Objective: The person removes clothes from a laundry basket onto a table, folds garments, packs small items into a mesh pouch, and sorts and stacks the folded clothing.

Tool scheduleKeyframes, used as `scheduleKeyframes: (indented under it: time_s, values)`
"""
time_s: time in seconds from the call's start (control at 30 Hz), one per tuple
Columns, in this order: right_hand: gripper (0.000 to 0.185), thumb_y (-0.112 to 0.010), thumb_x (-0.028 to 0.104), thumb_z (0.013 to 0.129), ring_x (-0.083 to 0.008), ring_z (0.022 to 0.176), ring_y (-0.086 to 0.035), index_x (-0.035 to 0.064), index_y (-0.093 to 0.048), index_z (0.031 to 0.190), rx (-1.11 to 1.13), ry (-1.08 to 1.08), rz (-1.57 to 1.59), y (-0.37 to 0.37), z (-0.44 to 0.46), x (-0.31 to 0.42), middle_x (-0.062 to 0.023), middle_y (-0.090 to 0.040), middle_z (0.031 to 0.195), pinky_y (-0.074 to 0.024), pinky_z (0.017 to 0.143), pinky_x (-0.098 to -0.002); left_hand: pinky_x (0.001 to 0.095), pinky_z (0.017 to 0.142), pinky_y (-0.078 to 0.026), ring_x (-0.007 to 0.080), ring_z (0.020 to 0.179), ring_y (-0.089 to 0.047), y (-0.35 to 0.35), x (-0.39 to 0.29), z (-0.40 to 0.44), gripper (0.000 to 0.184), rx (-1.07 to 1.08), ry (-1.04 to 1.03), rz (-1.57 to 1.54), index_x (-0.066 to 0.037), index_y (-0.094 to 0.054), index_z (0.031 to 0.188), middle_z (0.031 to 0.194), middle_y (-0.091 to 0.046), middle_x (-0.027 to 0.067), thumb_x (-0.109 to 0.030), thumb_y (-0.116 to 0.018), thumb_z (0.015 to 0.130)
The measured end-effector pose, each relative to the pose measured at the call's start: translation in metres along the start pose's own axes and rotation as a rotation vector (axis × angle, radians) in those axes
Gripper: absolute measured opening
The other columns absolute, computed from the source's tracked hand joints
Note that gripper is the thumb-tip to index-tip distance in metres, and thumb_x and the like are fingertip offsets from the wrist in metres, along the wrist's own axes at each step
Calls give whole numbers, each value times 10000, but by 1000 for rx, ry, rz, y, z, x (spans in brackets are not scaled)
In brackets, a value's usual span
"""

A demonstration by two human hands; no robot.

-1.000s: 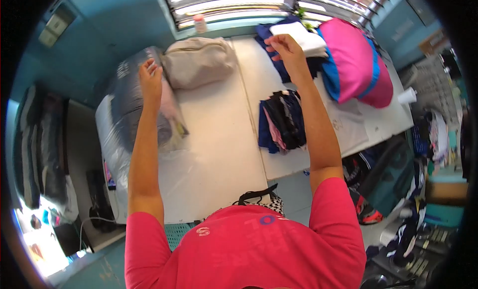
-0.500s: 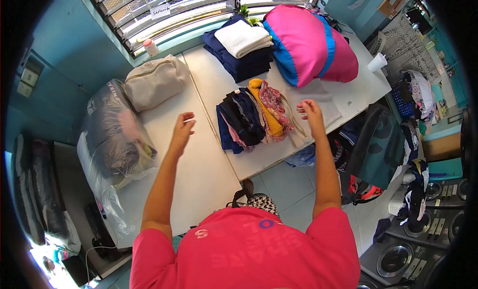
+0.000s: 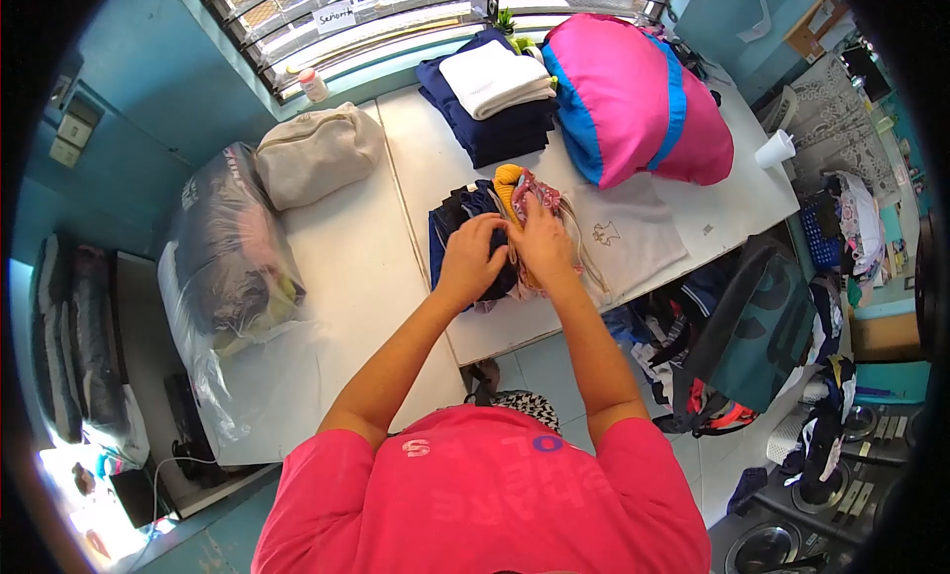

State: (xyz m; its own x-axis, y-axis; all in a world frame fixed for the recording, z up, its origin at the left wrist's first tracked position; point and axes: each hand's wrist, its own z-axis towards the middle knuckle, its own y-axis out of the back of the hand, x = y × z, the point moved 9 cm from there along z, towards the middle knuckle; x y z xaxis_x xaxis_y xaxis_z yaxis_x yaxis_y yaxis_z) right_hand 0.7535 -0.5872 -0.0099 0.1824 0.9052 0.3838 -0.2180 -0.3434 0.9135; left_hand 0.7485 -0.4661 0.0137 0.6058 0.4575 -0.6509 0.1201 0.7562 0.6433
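Observation:
On the white table a row of folded clothes stands close together: dark navy pieces (image 3: 450, 218) at the left, a mustard knit piece (image 3: 508, 181) and a pink floral piece (image 3: 539, 186) at the right. My left hand (image 3: 473, 261) rests on the dark pieces, fingers bent over them and thumb apart. Across the mustard and floral pieces lies my right hand (image 3: 543, 245), fingers spread and reaching toward their tops. Both hands nearly meet in the middle and cover part of the clothes. Beside them on the right lies a flat pale cloth bag (image 3: 638, 228) with a small printed figure.
Behind stand a navy folded stack (image 3: 485, 134) topped by a white towel (image 3: 498, 79) and a bulging pink-and-blue bag (image 3: 633, 104). A beige pouch (image 3: 322, 156) and a plastic-wrapped clothes bundle (image 3: 233, 247) occupy the left. A white cup (image 3: 775, 149) stands near the right edge.
Both hands have come inward from either side and down onto the folded clothes. The camera view has shifted slightly. The pale cloth bag at the right shows more fully.

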Motion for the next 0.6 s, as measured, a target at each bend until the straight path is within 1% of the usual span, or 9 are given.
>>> scheduleKeyframes:
  time_s: [0.03, 0.07, 0.13, 0.17, 0.23, 0.3, 0.47, 0.53, 0.6]
  values:
    - [529, -591, 380, 751, -360, 901, -569, 87, -406, 1150, 80, -41, 4, -21, 3, -5, -163, -567, 1011, -462, 729, -456, 363, 946, -338, 299, 1153, -419, -17, 10, -3, 449, 100, 62, 19, -48, -488, 1099, 1250, -434, 141, -123, -634, 681]
    - [529, -591, 380, 751, -360, 901, -569, 87, -406, 1150, 84, -36, 6, -28, 2, -7, -163, -567, 1011, -462, 729, -456, 363, 946, -338, 299, 1153, -419, -21, 11, -6, 449, 98, 67, 22, -48, -488, 1099, 1250, -434, 141, -123, -634, 681]
    - [527, -555, 363, 775, -366, 907, -570, 90, -385, 1193, 43, -44, -18, -26, 0, -6, -181, -577, 969, -460, 733, -466, 368, 1005, -264, 325, 1266, -257, -22, 25, -15, 573, 82, 212, 421, -45, -438, 1170, 1369, -264, 172, -190, -660, 662]
    - [527, -555, 363, 775, -366, 907, -570, 90, -385, 1193, 48, -42, -17, -25, 3, -9, -181, -577, 969, -460, 733, -466, 378, 1042, -200, 350, 1308, -133, -29, 46, -23, 682, 163, 370, 342, -46, -375, 1248, 1418, -124, 182, -256, -666, 668]
    - [509, -486, 327, 821, -399, 925, -552, 46, -386, 1233, 315, -122, 155, -33, 5, -20, -239, -541, 1083, -449, 763, -456, 380, 1047, -188, 347, 1308, -138, -47, 89, -48, 696, 88, 465, 112, -50, -349, 1271, 1418, -124, 182, -277, -655, 688]
    - [487, -479, 306, 826, -391, 932, -555, 63, -392, 1239, 311, -136, 265, -39, 9, -42, -249, -554, 1034, -440, 788, -433, 392, 1053, -178, 338, 1310, -135, -51, 111, -63, 718, 35, 536, -180, -52, -292, 1316, 1420, -99, 189, -329, -621, 741]
    - [420, -449, 241, 831, -376, 964, -552, 75, -455, 1216, 226, -225, 763, -48, 11, -85, -260, -554, 1044, -418, 839, -362, 401, 1048, -186, 376, 1290, -167, -49, 105, -63, 669, 46, 502, -232, -26, -338, 1281, 1408, -98, 235, -306, -618, 741]
    - [461, -453, 199, 829, -188, 949, -513, 27, -412, 1254, 251, -310, 918, -53, 8, -91, -159, -549, 1058, -391, 830, -256, 401, 1047, -187, 378, 1288, -174, -48, 103, -62, 665, 55, 494, -220, -25, -340, 1279, 1409, -96, 235, -305, -616, 743]
    - [459, -455, 201, 828, -199, 956, -516, 24, -415, 1250, 254, -297, 886, -51, 8, -91, -163, -546, 1072, -392, 833, -261, 412, 1047, -186, 382, 1284, -180, -47, 101, -61, 651, 52, 507, -176, -30, -349, 1273, 1406, -104, 237, -316, -609, 749]
